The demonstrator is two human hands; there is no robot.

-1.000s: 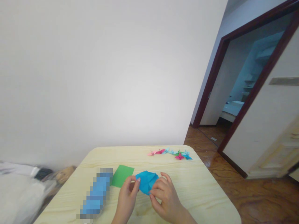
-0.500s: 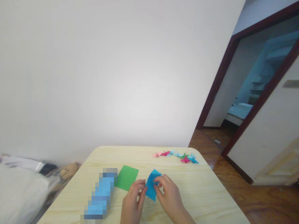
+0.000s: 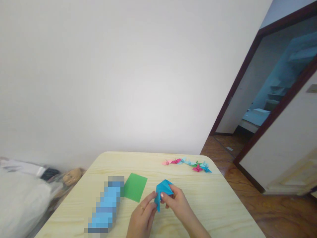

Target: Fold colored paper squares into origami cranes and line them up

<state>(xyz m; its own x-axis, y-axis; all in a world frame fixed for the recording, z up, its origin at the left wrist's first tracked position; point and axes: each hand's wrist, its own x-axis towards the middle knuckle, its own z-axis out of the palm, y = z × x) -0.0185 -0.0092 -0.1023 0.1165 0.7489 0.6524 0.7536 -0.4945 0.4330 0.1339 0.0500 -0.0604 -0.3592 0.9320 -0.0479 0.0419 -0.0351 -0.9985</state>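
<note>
Both my hands pinch a folded blue paper (image 3: 162, 190) just above the pale wooden table (image 3: 218, 205). My left hand (image 3: 143, 216) grips its lower left edge with thumb and fingers; a ring shows on one finger. My right hand (image 3: 177, 203) holds the paper's right side, fingers curled over the fold. The paper stands partly upright, a point at its top. A flat green paper sheet (image 3: 135, 187) lies on the table just left of the blue piece.
A blurred blue object (image 3: 106, 206) lies at the left of the table. Several small folded paper figures (image 3: 188, 163), pink, blue and green, sit in a row near the far right edge. An open doorway (image 3: 267, 99) is at the right. Bedding is at lower left.
The blue paper has been folded narrower and turned more upright between my hands. My view has shifted a little, so the table's things sit further right in frame.
</note>
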